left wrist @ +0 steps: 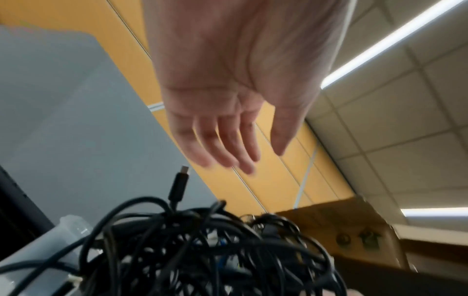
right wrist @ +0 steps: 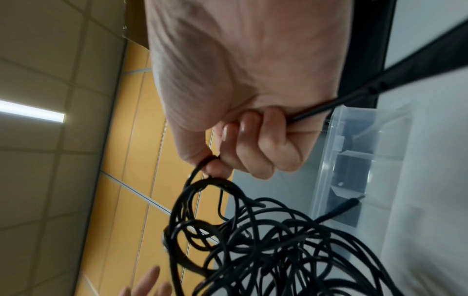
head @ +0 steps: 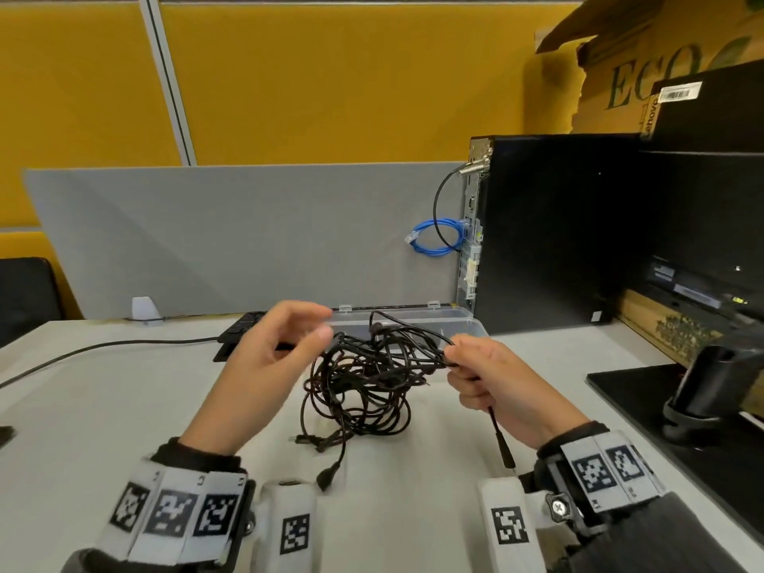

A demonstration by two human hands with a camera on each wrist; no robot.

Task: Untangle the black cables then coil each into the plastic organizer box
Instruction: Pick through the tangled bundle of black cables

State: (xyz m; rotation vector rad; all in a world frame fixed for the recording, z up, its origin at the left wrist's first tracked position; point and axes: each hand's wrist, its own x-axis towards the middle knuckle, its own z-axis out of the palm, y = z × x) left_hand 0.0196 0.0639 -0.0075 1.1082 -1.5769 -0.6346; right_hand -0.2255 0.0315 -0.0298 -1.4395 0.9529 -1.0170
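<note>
Above the counter (head: 124,407), right hand (head: 492,382) gripping tangled black cables (head: 364,386), left hand (head: 264,357) released alongside, plastic organizer box (head: 454,320) behind

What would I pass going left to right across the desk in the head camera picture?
Small white stand → left hand → tangle of black cables → right hand → black monitor base.

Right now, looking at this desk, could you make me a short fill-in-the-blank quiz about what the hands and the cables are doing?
1. The tangle of black cables is gripped by the person's ____ hand.
2. The left hand has its fingers ____ and holds nothing.
3. The plastic organizer box lies ____ the tangle on the desk.
4. A coiled cable by the computer tower is coloured ____.

Missing words: right; open; behind; blue
</note>
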